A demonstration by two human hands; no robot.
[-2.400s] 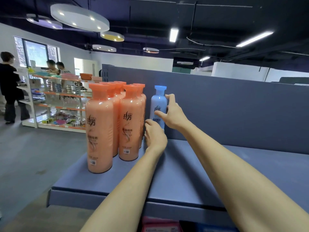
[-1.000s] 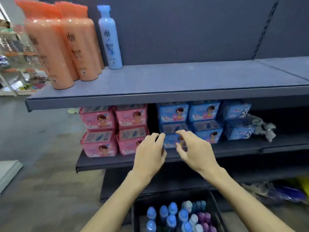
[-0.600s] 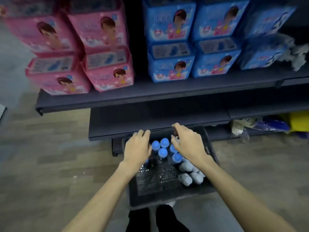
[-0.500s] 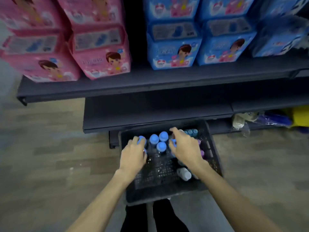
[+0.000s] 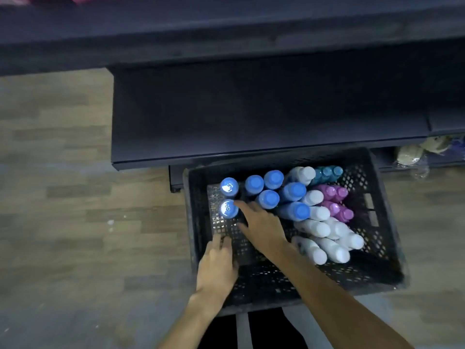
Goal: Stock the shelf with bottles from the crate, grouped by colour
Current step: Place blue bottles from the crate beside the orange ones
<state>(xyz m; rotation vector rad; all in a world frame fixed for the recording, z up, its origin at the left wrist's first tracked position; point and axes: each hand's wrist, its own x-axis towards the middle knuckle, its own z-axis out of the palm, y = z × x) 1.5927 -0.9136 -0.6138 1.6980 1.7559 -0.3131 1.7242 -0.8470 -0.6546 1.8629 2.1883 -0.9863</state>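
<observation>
A black perforated crate (image 5: 377, 250) stands on the floor under the dark shelf (image 5: 251, 117). Inside stand several blue-capped bottles (image 5: 268, 199), with white bottles (image 5: 327, 245) lying at the right and purple bottles (image 5: 334, 200) and teal bottles (image 5: 327, 171) at the back right. My right hand (image 5: 261, 227) reaches into the crate with fingers extended, its fingertips next to a blue-capped bottle (image 5: 228, 209) at the crate's left. My left hand (image 5: 217, 265) hangs over the crate's front left part with fingers pointing down; it holds nothing.
The wood-pattern floor (image 5: 63, 197) spreads out to the left. A crumpled bag (image 5: 412, 152) lies on the low shelf at the far right. My dark trouser legs (image 5: 264, 331) show below the crate.
My view has tilted further down onto the crate. My right hand moved left toward the left blue-capped bottles, and my left hand drew back toward the crate's front.
</observation>
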